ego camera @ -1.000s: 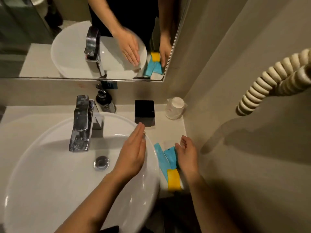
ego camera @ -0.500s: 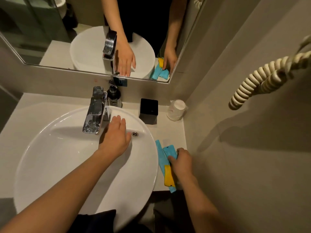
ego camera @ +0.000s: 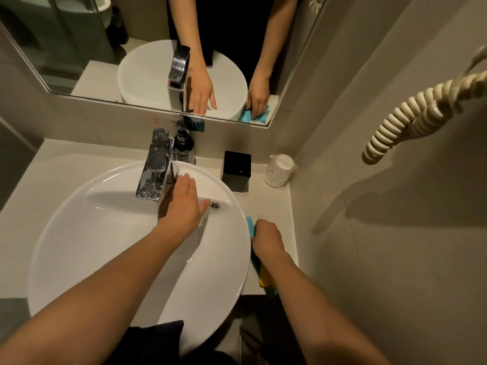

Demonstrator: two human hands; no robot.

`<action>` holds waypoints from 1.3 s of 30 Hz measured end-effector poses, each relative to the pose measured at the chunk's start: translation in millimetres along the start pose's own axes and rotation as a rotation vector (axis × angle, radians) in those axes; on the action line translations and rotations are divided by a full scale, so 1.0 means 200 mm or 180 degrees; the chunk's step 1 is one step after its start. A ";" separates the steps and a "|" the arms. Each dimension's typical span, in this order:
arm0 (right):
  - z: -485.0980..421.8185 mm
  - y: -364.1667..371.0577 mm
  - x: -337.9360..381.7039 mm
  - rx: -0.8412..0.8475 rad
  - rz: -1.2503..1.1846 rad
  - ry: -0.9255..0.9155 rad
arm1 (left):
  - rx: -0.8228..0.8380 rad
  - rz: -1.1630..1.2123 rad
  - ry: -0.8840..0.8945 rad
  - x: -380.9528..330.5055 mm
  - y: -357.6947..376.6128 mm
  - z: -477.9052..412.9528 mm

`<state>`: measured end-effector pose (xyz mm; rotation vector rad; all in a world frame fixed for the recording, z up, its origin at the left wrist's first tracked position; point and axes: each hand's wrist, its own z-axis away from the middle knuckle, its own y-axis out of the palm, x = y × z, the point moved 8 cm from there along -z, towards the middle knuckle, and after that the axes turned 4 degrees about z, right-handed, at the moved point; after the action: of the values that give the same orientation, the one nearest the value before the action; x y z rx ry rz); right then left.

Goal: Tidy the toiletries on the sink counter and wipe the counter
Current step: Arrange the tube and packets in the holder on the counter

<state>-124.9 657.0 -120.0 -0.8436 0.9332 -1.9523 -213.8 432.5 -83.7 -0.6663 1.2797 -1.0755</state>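
Observation:
Blue and yellow toiletry packets (ego camera: 251,227) lie on the narrow counter strip (ego camera: 274,204) right of the white basin (ego camera: 92,227). My right hand (ego camera: 267,239) is curled down over them, fingers closed on the blue packets; most of the packets are hidden under my hand and forearm, with a yellow one (ego camera: 264,279) showing below the wrist. My left hand (ego camera: 181,204) lies flat and open inside the basin, beside the chrome faucet (ego camera: 155,167) and near the overflow hole (ego camera: 215,205).
A black square holder (ego camera: 236,167) and an upside-down wrapped paper cup (ego camera: 279,170) stand at the back right of the counter. A dark soap pump bottle (ego camera: 184,146) sits behind the faucet. A mirror (ego camera: 158,48) hangs above. A coiled cord (ego camera: 411,122) hangs on the right wall.
My left hand moved from the basin's right rim to the back of the bowl beside the faucet. My right hand came down and closed over the blue packets.

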 end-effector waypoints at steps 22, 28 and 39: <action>0.13 -0.66 -0.01 -0.1123 -0.2495 -0.0275 | 0.0013 -0.1042 0.0129 -0.06 -0.08 -0.08; 0.14 -1.02 0.26 -0.1727 -0.2899 -0.0875 | 0.0139 -0.1074 0.0068 -0.09 -0.12 -0.08; -0.13 -1.04 0.69 -0.1656 -0.2381 -0.1318 | -0.0013 -0.0700 -0.0060 -0.09 -0.14 -0.08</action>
<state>-287.2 631.6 71.4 -2.0455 0.9582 -1.9982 -234.9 440.1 -54.6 -0.8330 1.2125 -1.2424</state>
